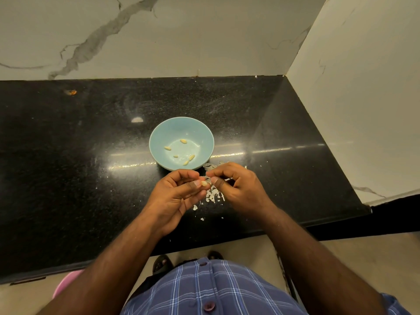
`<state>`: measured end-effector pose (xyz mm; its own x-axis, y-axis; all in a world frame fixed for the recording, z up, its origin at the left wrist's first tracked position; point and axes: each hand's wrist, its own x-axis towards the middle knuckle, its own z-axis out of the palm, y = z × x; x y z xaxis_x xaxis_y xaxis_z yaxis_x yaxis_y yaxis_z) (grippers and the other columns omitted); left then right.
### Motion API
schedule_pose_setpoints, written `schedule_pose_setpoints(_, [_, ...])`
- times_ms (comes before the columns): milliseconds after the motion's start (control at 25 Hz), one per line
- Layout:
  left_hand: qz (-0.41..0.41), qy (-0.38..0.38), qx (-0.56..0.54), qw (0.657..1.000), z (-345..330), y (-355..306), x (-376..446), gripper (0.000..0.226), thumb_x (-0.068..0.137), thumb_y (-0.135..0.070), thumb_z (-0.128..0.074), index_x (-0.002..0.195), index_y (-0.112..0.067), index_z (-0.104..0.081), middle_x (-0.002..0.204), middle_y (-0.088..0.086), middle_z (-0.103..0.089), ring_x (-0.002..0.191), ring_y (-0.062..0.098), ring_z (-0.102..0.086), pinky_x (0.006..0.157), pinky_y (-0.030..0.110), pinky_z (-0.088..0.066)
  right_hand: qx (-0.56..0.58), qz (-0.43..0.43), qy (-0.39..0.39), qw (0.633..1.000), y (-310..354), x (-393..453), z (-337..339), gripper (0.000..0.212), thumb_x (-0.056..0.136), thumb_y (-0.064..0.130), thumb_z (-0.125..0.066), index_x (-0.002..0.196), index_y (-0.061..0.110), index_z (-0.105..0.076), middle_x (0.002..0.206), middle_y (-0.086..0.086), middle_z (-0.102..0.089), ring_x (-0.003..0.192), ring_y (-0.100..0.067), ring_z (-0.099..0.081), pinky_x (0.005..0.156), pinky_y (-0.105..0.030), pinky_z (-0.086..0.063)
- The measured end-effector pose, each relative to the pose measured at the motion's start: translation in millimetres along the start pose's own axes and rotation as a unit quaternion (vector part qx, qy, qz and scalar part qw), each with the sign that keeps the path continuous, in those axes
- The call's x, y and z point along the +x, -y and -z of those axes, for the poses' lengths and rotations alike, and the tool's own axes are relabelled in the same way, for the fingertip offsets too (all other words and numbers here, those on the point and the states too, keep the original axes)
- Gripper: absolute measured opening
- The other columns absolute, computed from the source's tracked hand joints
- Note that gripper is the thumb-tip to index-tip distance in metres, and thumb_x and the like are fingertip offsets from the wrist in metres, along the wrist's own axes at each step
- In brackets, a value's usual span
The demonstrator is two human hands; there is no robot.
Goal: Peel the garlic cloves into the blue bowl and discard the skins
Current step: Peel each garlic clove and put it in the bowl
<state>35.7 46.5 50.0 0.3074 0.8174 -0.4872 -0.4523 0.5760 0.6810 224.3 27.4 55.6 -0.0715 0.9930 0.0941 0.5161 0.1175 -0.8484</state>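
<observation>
A light blue bowl (159,135) stands on the black countertop (68,155), with several peeled garlic cloves (167,148) lying in its bottom. Just in front of the bowl, my left hand (177,196) pinches a pale garlic clove (204,183) between thumb and fingers. My right hand (238,187) meets it from the right, thumb and forefinger closed on the clove's skin at its tip. Under and between both hands lies a heap of white garlic skins (214,194).
Marble walls close the counter at the back and on the right (352,110). A small orange scrap (72,92) lies far back left. The counter's front edge runs beneath my forearms; a pink object (66,285) shows on the floor lower left.
</observation>
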Motion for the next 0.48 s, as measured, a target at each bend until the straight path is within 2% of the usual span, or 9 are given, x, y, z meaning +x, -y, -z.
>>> schedule_pose_setpoints(160, [-0.012, 0.005, 0.018, 1.000, 0.6, -0.7, 0.9, 0.023, 0.076, 0.001, -0.073, 0.097, -0.006, -0.069, 0.100, 0.015, -0.074, 0.087, 0.022, -0.075, 0.073, 0.028, -0.063, 0.060, -0.016, 0.035, 0.997, 4.9, -1.5, 2.6, 0.029, 0.089, 0.015, -0.078, 0.117, 0.020, -0.072, 0.101, 0.010, -0.072, 0.097, -0.008, -0.070, 0.085, -0.031, -0.060])
schedule_pose_setpoints(320, [-0.022, 0.017, 0.038, 0.999, 0.2, 0.0, -0.6, 0.027, 0.074, 0.000, -0.073, 0.099, -0.007, -0.068, 0.092, 0.010, -0.073, 0.083, 0.021, -0.074, 0.070, 0.027, -0.061, 0.118, -0.029, 0.044, 0.992, 7.5, -1.3, 2.2, 0.025, 0.090, 0.002, -0.073, 0.113, 0.013, -0.072, 0.095, 0.001, -0.074, 0.092, -0.012, -0.072, 0.086, -0.028, -0.059])
schedule_pose_setpoints(480, [-0.024, 0.034, 0.063, 0.997, -0.3, -1.3, -3.4, 0.031, 0.073, 0.000, -0.074, 0.102, -0.009, -0.068, 0.087, 0.009, -0.073, 0.082, 0.024, -0.074, 0.067, 0.026, -0.060, 0.087, -0.044, 0.019, 0.995, 6.1, 0.1, -1.1, 0.023, 0.094, 0.004, -0.066, 0.108, 0.021, -0.074, 0.095, 0.004, -0.073, 0.093, -0.012, -0.070, 0.085, -0.033, -0.059])
